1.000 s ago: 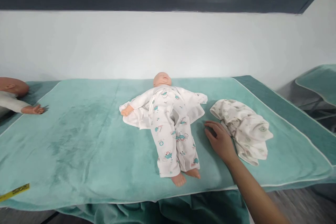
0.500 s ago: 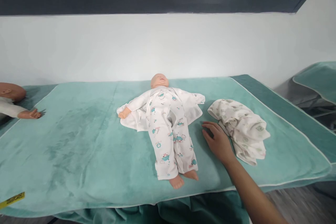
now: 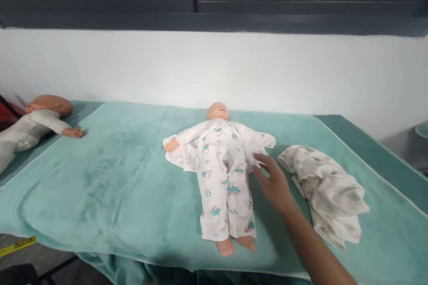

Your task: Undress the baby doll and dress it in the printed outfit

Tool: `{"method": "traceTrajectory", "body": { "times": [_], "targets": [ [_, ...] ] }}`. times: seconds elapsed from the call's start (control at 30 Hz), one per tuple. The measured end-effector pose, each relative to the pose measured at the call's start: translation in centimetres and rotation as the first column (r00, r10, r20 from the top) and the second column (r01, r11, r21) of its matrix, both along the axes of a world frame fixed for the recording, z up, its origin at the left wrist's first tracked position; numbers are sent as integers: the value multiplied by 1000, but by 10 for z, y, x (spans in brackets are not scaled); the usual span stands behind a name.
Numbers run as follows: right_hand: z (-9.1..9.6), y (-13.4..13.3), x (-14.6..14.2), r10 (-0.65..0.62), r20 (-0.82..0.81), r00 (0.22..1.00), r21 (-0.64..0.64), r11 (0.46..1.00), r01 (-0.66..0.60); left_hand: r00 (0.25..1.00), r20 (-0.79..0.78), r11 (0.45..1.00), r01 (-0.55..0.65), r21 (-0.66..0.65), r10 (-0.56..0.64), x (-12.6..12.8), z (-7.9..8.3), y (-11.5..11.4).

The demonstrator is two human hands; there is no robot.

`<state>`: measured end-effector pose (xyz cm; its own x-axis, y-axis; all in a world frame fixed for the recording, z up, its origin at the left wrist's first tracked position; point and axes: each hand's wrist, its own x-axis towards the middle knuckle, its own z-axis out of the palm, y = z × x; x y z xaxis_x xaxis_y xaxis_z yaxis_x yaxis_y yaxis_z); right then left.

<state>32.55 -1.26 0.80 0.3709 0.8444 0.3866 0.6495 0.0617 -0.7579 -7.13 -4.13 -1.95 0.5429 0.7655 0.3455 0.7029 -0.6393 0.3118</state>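
A baby doll (image 3: 220, 164) lies on its back in the middle of a teal towel (image 3: 117, 178), head toward the wall. It wears white printed trousers and an unfastened white top spread out under its arms. My right hand (image 3: 272, 182) hovers beside the doll's left hip, fingers apart, holding nothing, its fingertips close to the edge of the spread top. A crumpled white patterned garment (image 3: 329, 187) lies on the towel just to the right of my hand. My left hand is out of view.
A second doll (image 3: 33, 124) in plain white clothes lies at the far left, one arm stretched onto the towel. A white wall (image 3: 214, 71) with dark window frames backs the table. A yellow strip (image 3: 18, 246) shows at the lower left by the table's front edge.
My right hand has lifted off the towel and moved left toward the doll's hip and spread top. The view has swung left and up, showing more of the second doll.
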Motion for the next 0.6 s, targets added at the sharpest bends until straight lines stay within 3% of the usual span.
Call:
{"method": "traceTrajectory", "body": {
  "times": [0.07,0.13,0.2,0.3,0.43,0.6],
  "targets": [
    [30,39,-27,142,100,985,27,989,-145,998,61,999,8,37,-11,33,2,29],
    [57,87,-59,293,305,906,-102,956,-275,985,175,996,-13,84,-2,71,8,75],
    [73,136,-89,446,536,717,-368,888,-277,971,227,994,-86,70,68,106,13,124],
    [74,195,-117,513,593,621,-489,842,-228,975,166,989,-146,-13,146,137,10,168],
    [63,224,-119,525,626,576,-527,830,-183,984,87,988,-151,-36,153,145,-5,171],
    [76,200,-80,455,621,638,-413,882,-227,976,158,989,-145,-31,148,140,-13,166]
  ]
}}
